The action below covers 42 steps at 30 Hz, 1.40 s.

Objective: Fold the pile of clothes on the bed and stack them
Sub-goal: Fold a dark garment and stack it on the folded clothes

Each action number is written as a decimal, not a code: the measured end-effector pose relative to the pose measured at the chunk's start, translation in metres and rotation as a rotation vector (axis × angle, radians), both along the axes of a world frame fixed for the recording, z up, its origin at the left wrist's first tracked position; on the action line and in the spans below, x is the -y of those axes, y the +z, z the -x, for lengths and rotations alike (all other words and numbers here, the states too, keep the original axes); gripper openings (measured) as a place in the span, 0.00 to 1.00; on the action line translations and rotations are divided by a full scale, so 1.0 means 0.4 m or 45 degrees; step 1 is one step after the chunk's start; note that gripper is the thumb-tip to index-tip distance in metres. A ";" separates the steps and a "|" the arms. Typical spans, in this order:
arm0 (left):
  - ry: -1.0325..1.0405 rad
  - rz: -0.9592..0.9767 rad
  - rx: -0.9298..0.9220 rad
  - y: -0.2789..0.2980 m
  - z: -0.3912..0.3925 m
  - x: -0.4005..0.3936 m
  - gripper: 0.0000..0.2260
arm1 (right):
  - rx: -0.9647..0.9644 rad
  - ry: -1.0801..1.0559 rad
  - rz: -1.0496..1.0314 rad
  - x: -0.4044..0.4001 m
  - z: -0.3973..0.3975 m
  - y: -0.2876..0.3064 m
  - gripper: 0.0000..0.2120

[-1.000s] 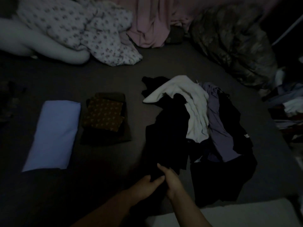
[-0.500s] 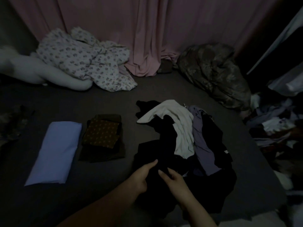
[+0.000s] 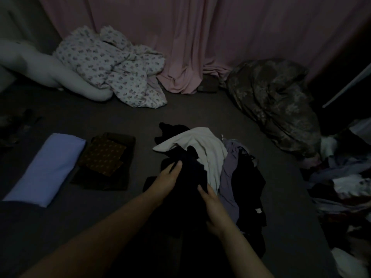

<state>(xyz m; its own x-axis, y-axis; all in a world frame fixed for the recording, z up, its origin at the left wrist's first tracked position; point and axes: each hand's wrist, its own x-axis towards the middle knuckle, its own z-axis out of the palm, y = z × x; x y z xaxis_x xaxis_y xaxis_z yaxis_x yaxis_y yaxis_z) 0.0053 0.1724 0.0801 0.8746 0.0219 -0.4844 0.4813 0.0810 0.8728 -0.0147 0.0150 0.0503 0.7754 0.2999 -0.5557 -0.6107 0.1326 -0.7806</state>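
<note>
very dim, underexposed room, no clear light source. black clothes (image 3: 188,197) lose all detail in shadow. soft, noisy picture; wide-angle bending at edges, right clutter (image 3: 345,187) blurred.

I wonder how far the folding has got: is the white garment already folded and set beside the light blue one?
No, the white garment lies crumpled on the unfolded pile, right of the brown patterned stack that neighbours the folded light blue piece.
</note>
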 end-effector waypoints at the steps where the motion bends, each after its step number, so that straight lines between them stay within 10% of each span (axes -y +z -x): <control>1: -0.028 -0.073 0.075 -0.008 0.010 -0.004 0.19 | -0.115 -0.060 -0.115 0.017 -0.015 -0.019 0.21; 5: -0.170 -0.247 -0.194 -0.144 0.092 0.001 0.04 | -0.540 -0.210 -0.199 0.051 -0.007 -0.140 0.23; 11: -0.411 -0.493 -0.416 -0.393 0.257 0.029 0.14 | -0.825 -0.007 0.213 0.090 0.094 -0.267 0.28; 15: -0.115 -0.264 -0.515 -0.424 0.287 0.066 0.03 | -0.918 -0.071 0.171 0.108 0.145 -0.266 0.21; 18: 0.146 0.110 -0.621 -0.389 0.279 0.082 0.24 | -0.986 -0.191 -0.003 0.087 0.158 -0.240 0.20; 21: 0.073 0.542 -0.727 -0.361 0.255 0.093 0.35 | -0.908 -0.287 -0.100 0.048 0.148 -0.186 0.18; 29: 0.178 0.263 -0.542 -0.224 0.156 -0.039 0.08 | 0.026 -0.053 0.676 -0.051 0.061 0.030 0.19; 35: 0.367 1.068 -0.587 -0.137 0.153 -0.096 0.08 | 0.830 -0.217 0.445 -0.102 -0.031 0.360 0.09; 39: 0.206 1.321 -0.602 -0.121 0.163 -0.110 0.17 | 0.643 0.095 0.792 -0.153 -0.062 0.248 0.08; 42: 0.266 1.113 -0.662 -0.087 0.154 -0.115 0.20 | 0.033 0.443 0.793 -0.207 0.009 0.125 0.37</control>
<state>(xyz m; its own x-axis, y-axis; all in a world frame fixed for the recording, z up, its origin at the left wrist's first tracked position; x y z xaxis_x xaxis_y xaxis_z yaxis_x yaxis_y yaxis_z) -0.0564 0.2184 0.0454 0.5725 -0.3913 -0.7205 0.6851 0.7111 0.1581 -0.0184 0.0978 0.1004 0.7076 0.1651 -0.6870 -0.5170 -0.5417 -0.6628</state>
